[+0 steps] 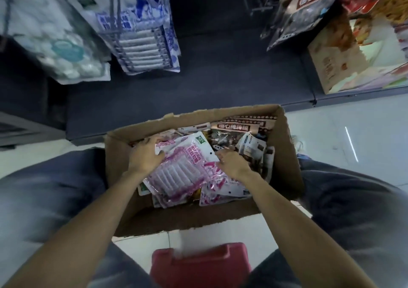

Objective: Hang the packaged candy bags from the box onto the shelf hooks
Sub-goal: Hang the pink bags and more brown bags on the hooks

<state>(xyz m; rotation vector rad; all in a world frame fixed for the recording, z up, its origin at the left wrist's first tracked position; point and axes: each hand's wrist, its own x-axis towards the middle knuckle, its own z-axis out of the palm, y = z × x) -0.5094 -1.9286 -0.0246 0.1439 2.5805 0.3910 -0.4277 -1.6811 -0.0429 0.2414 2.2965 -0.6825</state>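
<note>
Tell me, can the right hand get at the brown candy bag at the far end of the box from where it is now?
Probably yes. The brown candy bag lies uncovered on top, just beyond the right hand, which rests on the pink bag inside the open box.

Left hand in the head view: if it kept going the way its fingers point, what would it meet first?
Probably the far wall of the cardboard box. The left hand grips the pink candy bag, fingers aimed up-frame over other bags; depth is unclear.
</note>
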